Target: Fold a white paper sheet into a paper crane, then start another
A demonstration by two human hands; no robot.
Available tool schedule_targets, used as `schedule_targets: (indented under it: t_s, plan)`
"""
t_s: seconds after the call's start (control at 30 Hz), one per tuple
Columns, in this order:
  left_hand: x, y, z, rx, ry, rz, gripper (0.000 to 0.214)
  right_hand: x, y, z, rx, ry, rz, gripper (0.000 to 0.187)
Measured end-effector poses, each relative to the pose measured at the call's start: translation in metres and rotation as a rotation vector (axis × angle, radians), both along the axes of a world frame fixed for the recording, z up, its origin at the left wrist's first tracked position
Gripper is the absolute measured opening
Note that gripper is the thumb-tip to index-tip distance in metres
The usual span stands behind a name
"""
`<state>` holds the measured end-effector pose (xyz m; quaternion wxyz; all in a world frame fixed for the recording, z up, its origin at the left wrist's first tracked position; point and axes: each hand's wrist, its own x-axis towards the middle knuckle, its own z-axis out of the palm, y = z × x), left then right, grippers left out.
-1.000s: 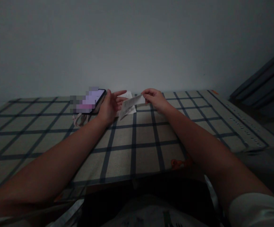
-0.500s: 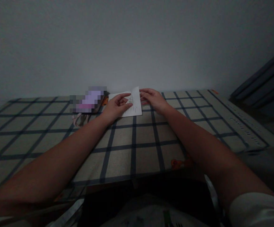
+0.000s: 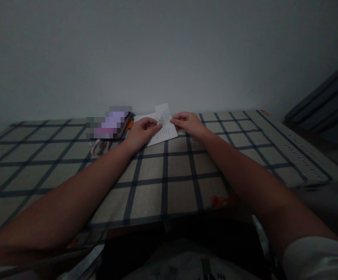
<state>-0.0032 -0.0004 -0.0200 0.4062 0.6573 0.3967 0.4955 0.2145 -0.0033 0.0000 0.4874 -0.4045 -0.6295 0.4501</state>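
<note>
A printed white sheet of paper (image 3: 165, 125) stands tilted up off the table, with faint lines of text on it. My left hand (image 3: 142, 132) has its thumb and bent fingers closed on the left part of this sheet. At the sheet's right edge, the thumb and fingertips of my right hand (image 3: 189, 123) pinch the paper. Another white paper (image 3: 142, 116) shows behind my left fingers; whether the two are joined I cannot tell.
Left of my hands lies a phone (image 3: 113, 122) with a lit, blurred-out screen, and a pale strap (image 3: 97, 147) beside it. A checked cloth (image 3: 154, 167) covers the table, which meets a plain wall (image 3: 169, 54). Dark folded fabric (image 3: 329, 105) hangs at the right.
The sheet has turned counterclockwise, its top edge swinging to the left. My right hand's fingers have closed onto its right edge. My left hand has stayed nearly in place.
</note>
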Motion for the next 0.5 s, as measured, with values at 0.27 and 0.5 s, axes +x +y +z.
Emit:
schedule_targets:
  t_s: [0.27,0.5]
  plan:
    - [0.0024,0.0014,0.0037,0.000,-0.087,0.109,0.036,0.0011,0.0002,-0.0041,-0.054,-0.085,0.108,0.013]
    - [0.0020,0.0033,0.0010,0.015,-0.046,0.136,0.032,-0.0011,-0.0055,0.0036,-0.049,-0.164,0.024,0.015]
